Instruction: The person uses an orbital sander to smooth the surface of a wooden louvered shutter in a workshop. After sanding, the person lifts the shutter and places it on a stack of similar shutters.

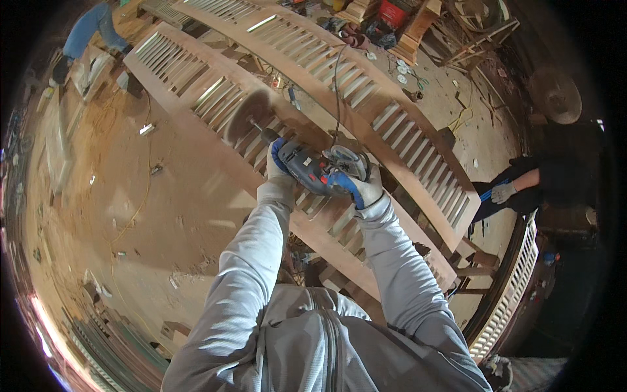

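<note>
Drill (305, 168) with a round disc (244, 119) hanging over a louvred panel (202, 130), two-handed.

The right hand (367, 189) is grasping the drill's rear and the left hand (279, 162) is wrapping its front, apparently to steady it as the blurred disc is probably spinning. The disc is hovering over or touching the slats toward the panel's far long edge; I cannot tell which. The panel is lying slats-up, seemingly for easy reach; beyond, a second panel (385, 153) is lying alongside.

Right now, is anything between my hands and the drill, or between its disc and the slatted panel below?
Only gloves separate your hands from the drill. Nothing visible stands between the disc and the slatted wooden panel.
</note>
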`<state>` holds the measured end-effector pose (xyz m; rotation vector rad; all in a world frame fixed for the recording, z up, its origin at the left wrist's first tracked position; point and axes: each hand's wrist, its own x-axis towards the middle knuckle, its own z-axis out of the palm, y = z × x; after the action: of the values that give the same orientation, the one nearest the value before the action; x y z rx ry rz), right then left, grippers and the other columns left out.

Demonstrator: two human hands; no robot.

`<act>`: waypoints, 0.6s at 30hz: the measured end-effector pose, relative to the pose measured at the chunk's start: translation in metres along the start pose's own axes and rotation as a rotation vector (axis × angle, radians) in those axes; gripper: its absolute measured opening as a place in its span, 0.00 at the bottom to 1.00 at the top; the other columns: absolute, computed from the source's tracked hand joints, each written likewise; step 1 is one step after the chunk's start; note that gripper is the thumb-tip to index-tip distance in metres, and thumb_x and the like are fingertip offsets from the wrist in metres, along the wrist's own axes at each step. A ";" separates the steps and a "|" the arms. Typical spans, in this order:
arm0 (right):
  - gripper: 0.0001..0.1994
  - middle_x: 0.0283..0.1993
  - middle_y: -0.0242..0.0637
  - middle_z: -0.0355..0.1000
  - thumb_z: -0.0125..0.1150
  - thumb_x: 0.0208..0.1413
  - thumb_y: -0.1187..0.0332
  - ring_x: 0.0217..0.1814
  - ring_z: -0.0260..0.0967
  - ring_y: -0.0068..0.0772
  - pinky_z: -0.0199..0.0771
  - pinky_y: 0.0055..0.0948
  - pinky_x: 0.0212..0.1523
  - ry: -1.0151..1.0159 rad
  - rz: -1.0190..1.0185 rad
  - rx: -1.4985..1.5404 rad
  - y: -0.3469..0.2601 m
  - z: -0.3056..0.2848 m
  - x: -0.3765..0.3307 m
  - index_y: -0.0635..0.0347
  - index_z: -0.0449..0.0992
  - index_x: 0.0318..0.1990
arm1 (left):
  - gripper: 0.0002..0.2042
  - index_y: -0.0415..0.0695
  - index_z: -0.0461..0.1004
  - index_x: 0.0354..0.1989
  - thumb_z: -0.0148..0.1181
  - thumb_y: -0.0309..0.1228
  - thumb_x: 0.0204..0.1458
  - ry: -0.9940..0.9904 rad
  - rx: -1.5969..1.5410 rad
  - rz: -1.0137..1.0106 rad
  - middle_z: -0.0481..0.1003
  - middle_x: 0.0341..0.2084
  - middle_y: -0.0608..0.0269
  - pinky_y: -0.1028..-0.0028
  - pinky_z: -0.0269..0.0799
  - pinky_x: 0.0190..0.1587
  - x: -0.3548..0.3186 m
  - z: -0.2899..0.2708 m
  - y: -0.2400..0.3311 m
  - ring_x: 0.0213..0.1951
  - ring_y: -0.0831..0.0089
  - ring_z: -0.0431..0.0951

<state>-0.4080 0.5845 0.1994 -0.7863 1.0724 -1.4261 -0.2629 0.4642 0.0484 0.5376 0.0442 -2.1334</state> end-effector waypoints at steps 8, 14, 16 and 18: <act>0.26 0.55 0.46 0.73 0.64 0.48 0.82 0.53 0.74 0.36 0.75 0.31 0.53 -0.004 -0.016 0.091 0.027 -0.008 0.015 0.71 0.68 0.58 | 0.11 0.52 0.72 0.28 0.53 0.44 0.55 0.019 -0.033 0.050 0.76 0.24 0.60 0.58 0.76 0.35 0.017 -0.047 0.009 0.28 0.60 0.77; 0.22 0.50 0.43 0.76 0.62 0.50 0.82 0.44 0.76 0.31 0.77 0.27 0.46 0.056 0.039 0.185 0.028 -0.029 0.025 0.68 0.72 0.55 | 0.10 0.51 0.74 0.29 0.55 0.42 0.54 0.220 0.035 0.022 0.78 0.25 0.60 0.58 0.76 0.36 0.010 -0.021 0.004 0.28 0.60 0.77; 0.20 0.46 0.41 0.78 0.62 0.50 0.82 0.39 0.77 0.28 0.78 0.26 0.42 0.048 0.053 0.299 0.028 -0.030 0.029 0.67 0.75 0.53 | 0.10 0.51 0.74 0.28 0.55 0.43 0.54 0.236 0.054 0.059 0.78 0.25 0.60 0.58 0.77 0.36 0.009 -0.016 0.005 0.28 0.59 0.77; 0.18 0.43 0.40 0.78 0.63 0.49 0.80 0.36 0.76 0.28 0.78 0.26 0.40 0.091 0.016 0.185 0.028 -0.030 0.034 0.66 0.77 0.50 | 0.11 0.51 0.74 0.27 0.55 0.42 0.54 0.211 0.044 0.071 0.78 0.25 0.60 0.58 0.77 0.36 0.013 -0.025 0.007 0.27 0.59 0.77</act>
<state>-0.4302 0.5578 0.1583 -0.5839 0.9956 -1.5351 -0.2550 0.4563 0.0217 0.7779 0.0957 -2.0057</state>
